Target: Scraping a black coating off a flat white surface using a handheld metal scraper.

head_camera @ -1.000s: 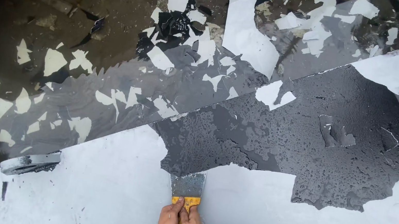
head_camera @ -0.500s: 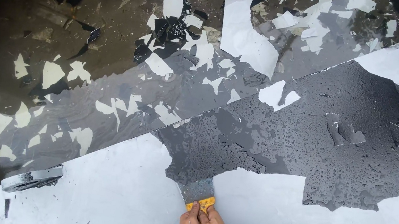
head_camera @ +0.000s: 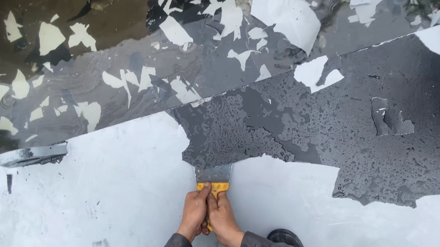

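Both my hands grip the yellow handle of a metal scraper point(head_camera: 215, 175) near the bottom centre. My left hand point(head_camera: 194, 213) and my right hand point(head_camera: 224, 219) are pressed together around the handle. The blade's edge sits at the border of the white coating point(head_camera: 106, 199) and the wet dark grey bared surface point(head_camera: 345, 129) of a large flat panel. Grey sleeves cover both my forearms.
A second scraper point(head_camera: 32, 154) lies on the panel's left edge. Torn white flakes point(head_camera: 48, 39) litter the wet dark ground beyond. A curled white sheet point(head_camera: 287, 12) lies at the top. A black shoe tip point(head_camera: 285, 237) shows beside my right arm.
The scraper and both hands have shifted right and forward along the coating's edge. The other person's hand at the right edge is out of view now.
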